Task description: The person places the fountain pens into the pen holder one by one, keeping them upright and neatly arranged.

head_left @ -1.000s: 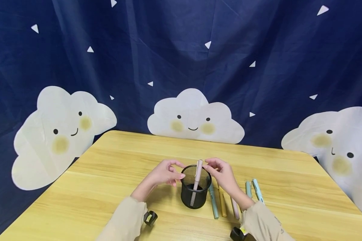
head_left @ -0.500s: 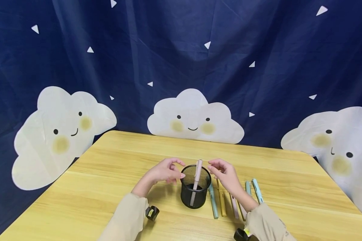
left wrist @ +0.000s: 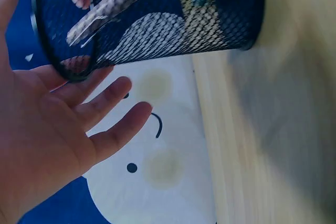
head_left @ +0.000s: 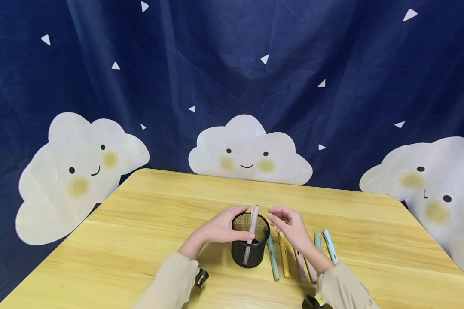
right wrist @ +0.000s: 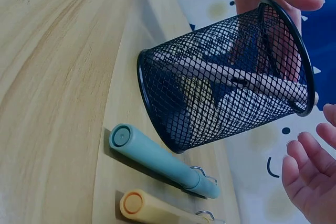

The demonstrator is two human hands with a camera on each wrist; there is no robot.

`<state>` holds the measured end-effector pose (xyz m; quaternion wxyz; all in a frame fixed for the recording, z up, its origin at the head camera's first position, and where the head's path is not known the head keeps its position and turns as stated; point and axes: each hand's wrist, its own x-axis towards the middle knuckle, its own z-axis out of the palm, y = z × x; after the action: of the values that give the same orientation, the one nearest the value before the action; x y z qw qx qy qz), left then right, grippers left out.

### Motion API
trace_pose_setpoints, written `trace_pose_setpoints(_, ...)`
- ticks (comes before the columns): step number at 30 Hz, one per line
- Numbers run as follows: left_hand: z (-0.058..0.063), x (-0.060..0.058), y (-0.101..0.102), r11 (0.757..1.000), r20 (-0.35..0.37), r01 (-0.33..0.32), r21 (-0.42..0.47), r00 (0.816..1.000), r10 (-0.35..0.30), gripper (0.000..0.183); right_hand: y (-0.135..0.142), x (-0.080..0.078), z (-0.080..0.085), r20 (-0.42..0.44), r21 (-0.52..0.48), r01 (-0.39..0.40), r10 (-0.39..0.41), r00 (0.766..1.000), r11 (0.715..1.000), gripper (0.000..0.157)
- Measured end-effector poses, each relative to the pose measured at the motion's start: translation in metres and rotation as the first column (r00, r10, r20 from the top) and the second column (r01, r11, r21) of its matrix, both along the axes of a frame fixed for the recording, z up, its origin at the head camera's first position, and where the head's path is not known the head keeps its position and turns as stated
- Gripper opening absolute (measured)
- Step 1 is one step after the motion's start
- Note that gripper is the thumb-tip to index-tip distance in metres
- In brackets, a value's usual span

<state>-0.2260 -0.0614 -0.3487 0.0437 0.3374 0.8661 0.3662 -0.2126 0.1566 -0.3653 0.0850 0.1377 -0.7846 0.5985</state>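
A black mesh pen holder (head_left: 239, 254) stands upright on the table with a pale pink pen (head_left: 254, 216) leaning inside, its cap end above the rim. My left hand (head_left: 221, 226) spans the holder's left side near the rim. Its thumb lies across the front in the head view, and its fingers spread behind the mesh in the left wrist view. The thumb shows apart from the holder in the right wrist view. My right hand (head_left: 290, 224) hovers just right of the rim, holding nothing, its fingers loosely bent.
Right of the holder lie a teal pen (head_left: 273, 259), a yellow pen (head_left: 285, 261) and pinkish pens (head_left: 300, 266). Beyond my right forearm are a light blue pen (head_left: 330, 245) and another bluish pen (head_left: 318, 240). A dark blue cloud-patterned curtain (head_left: 232, 64) hangs behind the wooden table (head_left: 139, 231).
My left hand has moved rightward, and its thumb now crosses the holder's front. The right hand has drawn slightly away from the rim. Holder and pens stay in place.
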Motion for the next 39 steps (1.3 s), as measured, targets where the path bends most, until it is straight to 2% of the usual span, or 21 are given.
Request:
trace_pose_setpoints(4, -0.003, 0.002, 0.004, 1.000, 0.013, -0.016, -0.018, 1.000, 0.016, 0.087, 0.001, 0.001, -0.001, -0.003, 0.001, 0.006, -0.006, 1.000, 1.000, 0.018)
trace_pose_setpoints(12, -0.006, 0.000, 0.004, 1.000, 0.110, 0.003, -0.006, 0.994, -0.002, 0.093, 0.003, 0.001, -0.005, -0.039, -0.005, -0.005, 0.005, 0.999, 1.000, 0.020)
trace_pose_setpoints(21, -0.010, -0.001, 0.004, 0.998, 0.273, 0.003, 0.064, 0.962, -0.020, 0.086, 0.012, 0.002, -0.010, -0.050, 0.009, -0.010, 0.010, 0.999, 1.000, 0.018)
trace_pose_setpoints(27, -0.013, 0.000, 0.004, 0.995, 0.301, -0.006, 0.103, 0.953, -0.026, 0.086, 0.021, 0.004, -0.014, -0.020, 0.001, 0.008, -0.008, 1.000, 1.000, 0.019)
trace_pose_setpoints(34, -0.014, 0.001, 0.003, 0.993, 0.321, -0.006, 0.120, 0.947, -0.034, 0.084, 0.033, 0.006, -0.018, -0.046, 0.025, -0.012, 0.013, 0.999, 1.000, 0.020)
trace_pose_setpoints(39, -0.014, 0.001, 0.003, 0.990, 0.334, 0.003, 0.144, 0.941, -0.052, 0.082, 0.043, 0.006, -0.020, -0.026, 0.032, 0.011, -0.010, 1.000, 0.999, 0.021)
